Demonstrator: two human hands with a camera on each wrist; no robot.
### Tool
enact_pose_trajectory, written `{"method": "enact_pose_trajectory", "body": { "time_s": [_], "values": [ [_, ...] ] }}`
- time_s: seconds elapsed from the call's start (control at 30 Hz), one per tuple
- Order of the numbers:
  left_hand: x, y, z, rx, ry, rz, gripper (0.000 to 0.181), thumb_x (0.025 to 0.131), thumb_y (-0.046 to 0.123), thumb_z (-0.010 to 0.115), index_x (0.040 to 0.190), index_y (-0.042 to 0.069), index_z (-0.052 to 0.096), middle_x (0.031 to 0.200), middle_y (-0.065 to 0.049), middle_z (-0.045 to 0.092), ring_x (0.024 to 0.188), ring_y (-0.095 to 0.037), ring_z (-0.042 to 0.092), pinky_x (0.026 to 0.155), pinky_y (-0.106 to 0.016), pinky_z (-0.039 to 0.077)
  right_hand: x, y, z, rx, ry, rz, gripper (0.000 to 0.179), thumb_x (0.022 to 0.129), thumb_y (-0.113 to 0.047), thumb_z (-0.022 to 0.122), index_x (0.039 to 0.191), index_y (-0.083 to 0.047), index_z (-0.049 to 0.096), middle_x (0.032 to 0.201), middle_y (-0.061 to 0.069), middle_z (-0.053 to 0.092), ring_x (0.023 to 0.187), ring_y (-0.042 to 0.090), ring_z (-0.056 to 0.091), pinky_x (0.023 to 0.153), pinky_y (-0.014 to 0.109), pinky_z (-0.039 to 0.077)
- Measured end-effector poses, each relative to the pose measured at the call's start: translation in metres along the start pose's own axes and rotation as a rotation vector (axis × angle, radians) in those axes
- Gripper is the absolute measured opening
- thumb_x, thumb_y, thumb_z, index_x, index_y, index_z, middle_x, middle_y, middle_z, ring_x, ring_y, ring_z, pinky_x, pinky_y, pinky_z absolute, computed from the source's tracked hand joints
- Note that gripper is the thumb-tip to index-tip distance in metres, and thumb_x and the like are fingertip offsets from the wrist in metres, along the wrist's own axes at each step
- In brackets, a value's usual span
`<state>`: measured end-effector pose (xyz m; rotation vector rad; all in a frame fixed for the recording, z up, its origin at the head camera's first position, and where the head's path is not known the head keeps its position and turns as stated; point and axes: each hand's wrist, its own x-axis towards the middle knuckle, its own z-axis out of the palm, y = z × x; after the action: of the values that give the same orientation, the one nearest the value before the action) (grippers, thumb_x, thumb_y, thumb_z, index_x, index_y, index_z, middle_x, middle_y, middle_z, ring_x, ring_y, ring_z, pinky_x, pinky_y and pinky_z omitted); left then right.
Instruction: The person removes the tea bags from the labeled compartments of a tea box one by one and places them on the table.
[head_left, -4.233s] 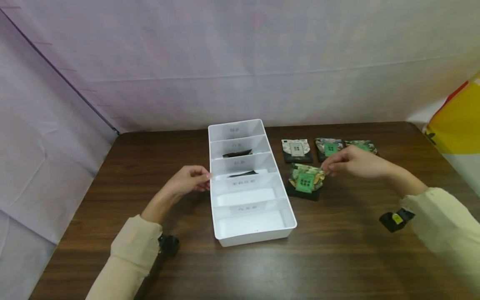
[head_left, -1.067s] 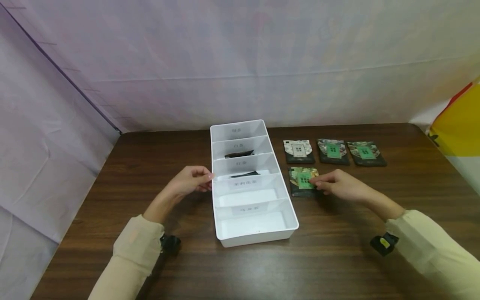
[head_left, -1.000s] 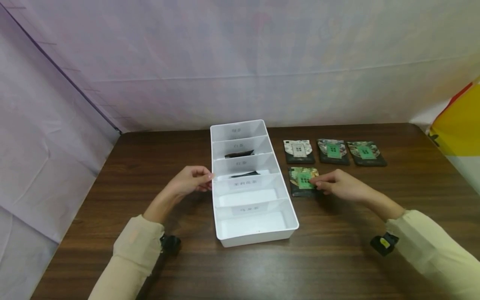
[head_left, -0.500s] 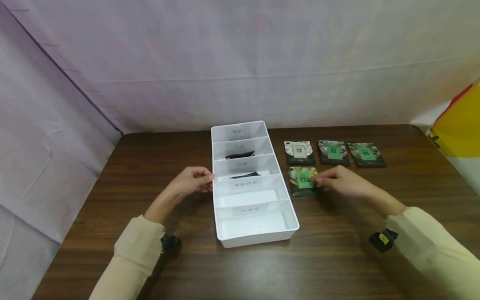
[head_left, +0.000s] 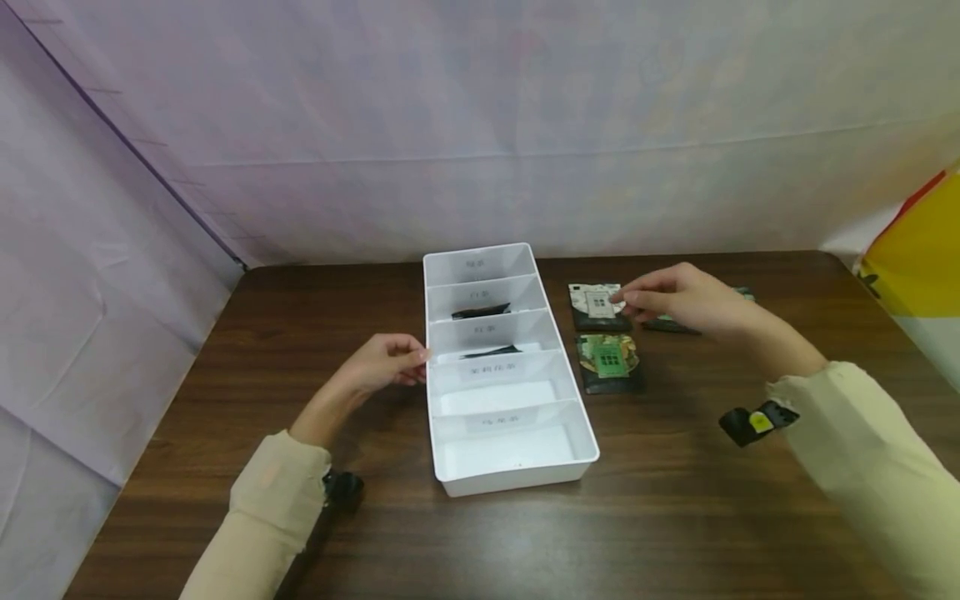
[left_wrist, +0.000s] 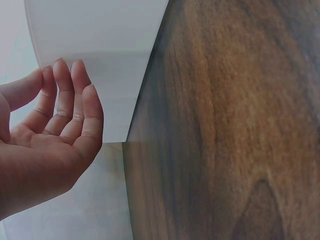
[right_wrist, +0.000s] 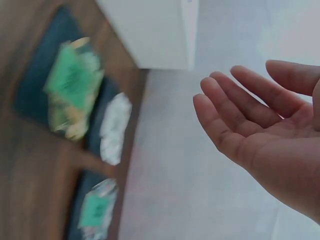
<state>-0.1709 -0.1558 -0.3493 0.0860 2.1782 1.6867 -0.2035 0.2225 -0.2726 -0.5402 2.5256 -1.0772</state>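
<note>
In the head view my left hand point(head_left: 386, 364) is at the left side of a white divided tray point(head_left: 510, 479). The left wrist view shows its thumb and index fingertip meeting on the tray's rim, pinching it. My right hand point(head_left: 686, 304) hovers over the sachets, its fingertips by the white-topped tea sachet point(head_left: 587, 296). The right wrist view shows that hand's fingers loosely bent and apart from the thumb, with nothing held. A yellow-green tea sachet point(head_left: 611, 358) lies flat just in front of the white-topped one. Behind the hand, two more green-labelled sachets are mostly hidden.
Dark packets stand in two tray compartments, one a black packet point(head_left: 482, 311) in the second from the back, the other a thin dark packet point(head_left: 491, 352) in the third. A pale curtain point(head_left: 360, 150) closes off the back of the brown table point(head_left: 675, 517).
My right hand earlier holds, then touches, the yellow-green sachet as it is set straight beside the tray. Now the hand has left it and moved back over the rear row. The left hand stays.
</note>
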Motion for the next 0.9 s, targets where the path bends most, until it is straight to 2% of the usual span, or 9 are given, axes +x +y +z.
{"method": "enact_pose_trajectory", "body": {
  "time_s": [0.1,0.3,0.47,0.6,0.9],
  "values": [
    [0.000,0.000,0.000,0.006,0.001,-0.001,0.013,0.093,0.004,0.051,0.089,-0.008,0.056,0.070,-0.003,0.060,0.068,-0.016,0.060,0.068,-0.031,0.050,0.005,-0.017,-0.002,-0.010,0.006,-0.013,0.031,0.098,-0.020,0.043,0.120,-0.004,0.058,0.114,0.013,0.059,0.088,0.018,0.060,0.080,0.036,0.048],
    [0.000,0.000,0.000,0.009,-0.003,0.003,0.013,0.093,0.004,0.051,0.090,-0.008,0.055,0.070,-0.003,0.060,0.068,-0.015,0.060,0.069,-0.032,0.050,0.016,-0.044,0.000,-0.017,-0.029,-0.054,0.033,0.098,-0.025,0.044,0.121,-0.007,0.058,0.122,0.009,0.057,0.100,0.022,0.057,0.083,0.041,0.045],
    [0.001,-0.001,-0.001,0.005,-0.007,0.008,0.013,0.092,0.004,0.051,0.089,-0.008,0.055,0.070,-0.003,0.060,0.068,-0.015,0.061,0.067,-0.029,0.050,0.025,-0.062,0.004,0.029,-0.056,-0.039,0.032,0.097,-0.025,0.046,0.119,-0.007,0.060,0.117,0.009,0.060,0.102,0.023,0.057,0.089,0.043,0.043],
    [0.000,0.000,-0.001,0.003,-0.009,0.012,0.013,0.092,0.003,0.051,0.089,-0.008,0.055,0.069,-0.003,0.060,0.068,-0.017,0.061,0.067,-0.030,0.050,0.033,-0.072,0.011,0.050,-0.070,-0.036,0.031,0.096,-0.024,0.049,0.117,-0.005,0.060,0.110,0.010,0.062,0.099,0.023,0.058,0.090,0.043,0.042],
    [0.001,0.001,0.000,-0.005,0.001,0.000,0.012,0.092,0.004,0.052,0.086,-0.005,0.056,0.069,-0.004,0.059,0.066,-0.016,0.060,0.070,-0.034,0.050,0.052,-0.080,0.031,0.075,-0.136,-0.133,0.028,0.095,-0.013,0.048,0.115,0.002,0.060,0.110,0.014,0.061,0.099,0.026,0.058,0.085,0.037,0.047]
  ]
}}
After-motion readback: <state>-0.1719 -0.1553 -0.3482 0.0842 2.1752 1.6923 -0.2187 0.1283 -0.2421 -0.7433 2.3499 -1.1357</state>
